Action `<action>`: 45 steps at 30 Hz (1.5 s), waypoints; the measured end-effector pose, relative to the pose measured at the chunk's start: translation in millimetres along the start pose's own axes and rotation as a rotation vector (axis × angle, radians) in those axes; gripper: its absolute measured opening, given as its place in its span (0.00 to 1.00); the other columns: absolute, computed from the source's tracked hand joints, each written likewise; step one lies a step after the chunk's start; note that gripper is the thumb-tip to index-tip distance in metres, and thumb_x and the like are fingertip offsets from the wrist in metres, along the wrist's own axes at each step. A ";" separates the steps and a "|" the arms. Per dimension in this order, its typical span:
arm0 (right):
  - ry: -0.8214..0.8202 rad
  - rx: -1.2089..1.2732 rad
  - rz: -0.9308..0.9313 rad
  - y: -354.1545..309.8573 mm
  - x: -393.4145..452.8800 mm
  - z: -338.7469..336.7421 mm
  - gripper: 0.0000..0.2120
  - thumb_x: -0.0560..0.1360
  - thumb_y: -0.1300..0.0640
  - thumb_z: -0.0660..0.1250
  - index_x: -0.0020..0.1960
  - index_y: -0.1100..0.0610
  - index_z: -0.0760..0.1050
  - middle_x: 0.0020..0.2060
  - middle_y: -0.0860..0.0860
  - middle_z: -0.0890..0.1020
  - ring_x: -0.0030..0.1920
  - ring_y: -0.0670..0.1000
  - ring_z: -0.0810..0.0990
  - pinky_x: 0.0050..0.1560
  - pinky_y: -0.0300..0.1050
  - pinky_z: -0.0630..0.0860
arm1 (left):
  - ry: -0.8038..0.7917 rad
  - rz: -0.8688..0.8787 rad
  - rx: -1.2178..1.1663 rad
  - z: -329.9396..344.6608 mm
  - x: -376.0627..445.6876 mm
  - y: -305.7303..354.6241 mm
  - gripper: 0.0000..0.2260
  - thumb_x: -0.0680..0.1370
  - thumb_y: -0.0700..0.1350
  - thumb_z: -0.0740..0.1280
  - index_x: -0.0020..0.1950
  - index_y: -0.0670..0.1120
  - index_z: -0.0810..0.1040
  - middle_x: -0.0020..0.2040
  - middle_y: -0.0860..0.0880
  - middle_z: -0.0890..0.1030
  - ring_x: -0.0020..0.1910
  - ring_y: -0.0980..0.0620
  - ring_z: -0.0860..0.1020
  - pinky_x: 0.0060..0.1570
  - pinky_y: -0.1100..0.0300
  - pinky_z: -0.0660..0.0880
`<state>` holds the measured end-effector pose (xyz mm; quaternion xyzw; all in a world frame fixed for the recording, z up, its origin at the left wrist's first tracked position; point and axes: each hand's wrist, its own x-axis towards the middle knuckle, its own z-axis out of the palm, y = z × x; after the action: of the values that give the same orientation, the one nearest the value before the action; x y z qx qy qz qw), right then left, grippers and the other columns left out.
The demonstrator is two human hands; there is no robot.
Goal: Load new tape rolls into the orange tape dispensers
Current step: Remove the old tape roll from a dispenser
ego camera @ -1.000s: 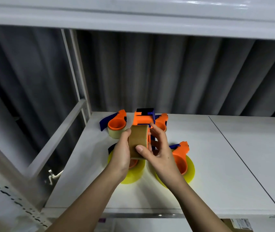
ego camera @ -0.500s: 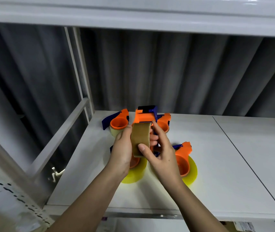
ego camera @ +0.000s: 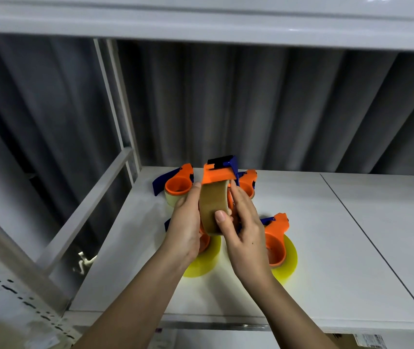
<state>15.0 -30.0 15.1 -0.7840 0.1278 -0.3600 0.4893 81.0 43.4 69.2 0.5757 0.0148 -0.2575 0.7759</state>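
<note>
**Brown tape roll held at the dispenser, between both hands**

The brown tape roll (ego camera: 213, 207) is a stiff, light ring: its wound body should not give under finger pressure, but the outer face looks smooth and likely a bit slick, so the safest hold is across the width, with fingers on the flat side faces and a thumb over the curved band. The orange tape dispenser (ego camera: 218, 175) is hard plastic with a dark blue blade guard at its far end; that far end is best avoided, since a cutter probably sits there.

The roll stands on edge above the white shelf (ego camera: 351, 248), its far rim touching the dispenser's orange body. The left hand (ego camera: 184, 230) wraps the roll's left side, fingers curled round it. The right hand (ego camera: 245, 230) pinches from the right, thumb pressed on the near curved face and fingers laid along the right side, where they may also steady the dispenser; I cannot tell.

Whether the roll is fully seated on the hub is hidden.

On the shelf below lie other loaded dispensers with yellow tape (ego camera: 285, 263), near right, and one far left (ego camera: 178, 190).
</note>
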 end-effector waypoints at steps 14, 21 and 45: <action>0.010 -0.014 -0.023 -1.7 2.7 4.4 0.34 0.71 0.33 0.60 0.74 0.35 0.55 0.63 0.26 0.59 0.68 0.36 0.63 0.63 0.34 0.70 | -0.079 0.035 -0.043 3.8 -3.9 4.7 0.10 0.80 0.54 0.61 0.41 0.53 0.75 0.38 0.49 0.81 0.41 0.48 0.80 0.51 0.48 0.78; 0.058 0.071 0.007 0.0 4.3 6.1 0.26 0.72 0.33 0.58 0.69 0.31 0.60 0.65 0.28 0.63 0.69 0.36 0.64 0.67 0.45 0.71 | -0.052 0.041 -0.016 8.0 4.0 0.6 0.11 0.80 0.53 0.61 0.51 0.49 0.79 0.45 0.41 0.84 0.43 0.42 0.82 0.49 0.45 0.79; 0.005 0.325 0.183 -23.4 17.1 -1.8 0.37 0.68 0.34 0.68 0.72 0.39 0.57 0.65 0.37 0.66 0.65 0.34 0.67 0.61 0.34 0.70 | -0.053 0.232 0.020 5.9 3.0 -3.1 0.12 0.80 0.53 0.58 0.50 0.50 0.80 0.45 0.45 0.85 0.47 0.45 0.83 0.50 0.49 0.80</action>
<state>22.3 -29.3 43.2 -0.6788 0.1399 -0.3319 0.6399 80.7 36.3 67.5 0.5742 -0.0749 -0.1812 0.7949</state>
